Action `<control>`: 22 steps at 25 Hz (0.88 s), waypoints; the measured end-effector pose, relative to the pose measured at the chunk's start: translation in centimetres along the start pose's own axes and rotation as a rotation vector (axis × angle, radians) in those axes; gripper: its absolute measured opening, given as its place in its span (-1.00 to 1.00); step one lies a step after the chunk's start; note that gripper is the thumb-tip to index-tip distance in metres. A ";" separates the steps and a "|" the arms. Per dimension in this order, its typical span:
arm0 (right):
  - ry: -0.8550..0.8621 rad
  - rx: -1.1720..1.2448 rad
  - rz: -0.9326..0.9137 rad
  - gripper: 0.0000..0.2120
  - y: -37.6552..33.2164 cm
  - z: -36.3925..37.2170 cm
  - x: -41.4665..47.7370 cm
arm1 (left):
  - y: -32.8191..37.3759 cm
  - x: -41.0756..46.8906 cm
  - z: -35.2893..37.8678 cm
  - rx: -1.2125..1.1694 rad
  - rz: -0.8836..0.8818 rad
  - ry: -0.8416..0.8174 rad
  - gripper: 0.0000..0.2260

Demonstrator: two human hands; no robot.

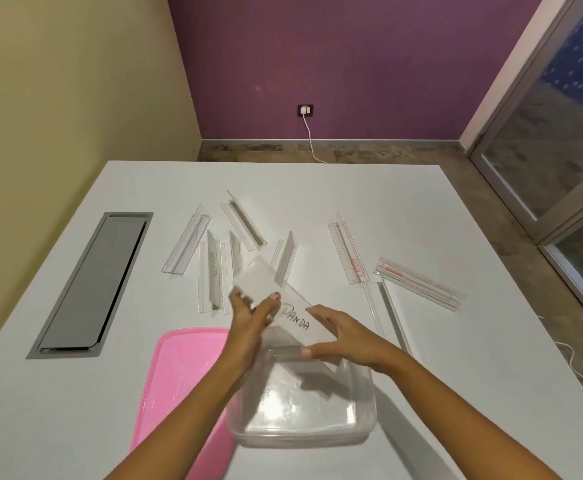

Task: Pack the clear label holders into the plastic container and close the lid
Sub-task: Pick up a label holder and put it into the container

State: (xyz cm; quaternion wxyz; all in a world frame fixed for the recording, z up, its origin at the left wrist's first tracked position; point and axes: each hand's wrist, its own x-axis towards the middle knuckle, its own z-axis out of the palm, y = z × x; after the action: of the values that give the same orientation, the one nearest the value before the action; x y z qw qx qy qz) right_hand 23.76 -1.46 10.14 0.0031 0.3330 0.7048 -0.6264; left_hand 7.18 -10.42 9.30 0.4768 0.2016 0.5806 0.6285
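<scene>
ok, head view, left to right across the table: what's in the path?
Grey recessed hatch → pink lid → clear plastic container → rightmost label holder. Skipped: the PANDA label holder gripped by left hand and right hand; it overlaps the container.

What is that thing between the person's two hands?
In the head view, a long clear plastic label holder marked PANDA, held by the left hand and right hand.
</scene>
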 end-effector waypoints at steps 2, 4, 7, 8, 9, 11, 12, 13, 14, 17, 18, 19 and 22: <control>0.035 -0.194 0.010 -0.40 1.6 -0.5 0.0 | 0.0 -0.5 -2.4 0.340 0.209 0.051 -0.25; 0.057 -0.358 0.026 -0.39 2.7 -0.6 -0.2 | -0.5 -1.0 -4.6 0.814 0.449 0.014 -0.27; 0.015 -0.615 -0.008 -0.40 4.0 0.0 0.1 | -2.5 -1.2 -5.8 1.320 0.680 -0.177 -0.49; -0.001 -0.691 -0.017 -0.39 4.4 0.4 0.4 | -3.4 -1.4 -5.7 1.397 0.706 -0.236 -0.56; -0.014 -0.754 -0.020 -0.38 4.7 0.8 0.7 | -4.4 -1.5 -5.6 1.437 0.719 -0.283 -0.61; -0.032 -0.864 -0.011 -0.36 5.6 1.7 1.5 | -6.0 -1.9 -4.9 1.465 0.715 -0.315 -0.63; -0.038 -0.912 -0.007 -0.36 6.1 2.1 1.9 | -6.6 -1.9 -4.5 1.479 0.691 -0.305 -0.62; -0.040 -0.952 -0.005 -0.36 6.5 2.4 2.3 | -7.1 -1.9 -4.3 1.495 0.646 -0.280 -0.60; -0.038 -0.987 -0.009 -0.38 6.9 2.7 2.7 | -7.5 -1.7 -4.2 1.517 0.588 -0.250 -0.59; -0.004 -1.032 -0.057 -0.49 8.0 3.2 3.6 | -8.4 -1.0 -3.8 1.598 0.415 -0.171 -0.67; 0.017 -1.030 -0.072 -0.53 8.4 3.3 3.7 | -8.6 -0.7 -3.7 1.597 0.366 -0.158 -0.71; 0.047 -1.033 -0.092 -0.56 8.7 3.5 3.9 | -8.8 -0.5 -3.5 1.585 0.326 -0.150 -0.74; 0.160 -1.047 -0.118 -0.70 9.7 4.0 4.0 | -9.1 0.0 -3.3 1.596 0.293 -0.138 -0.74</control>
State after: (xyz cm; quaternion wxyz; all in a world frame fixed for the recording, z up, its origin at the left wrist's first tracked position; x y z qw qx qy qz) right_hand 23.56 -3.20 -1.00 0.0800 0.2933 0.9387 -0.1627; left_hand 7.84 -13.42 0.12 0.1369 0.5928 0.7908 0.0674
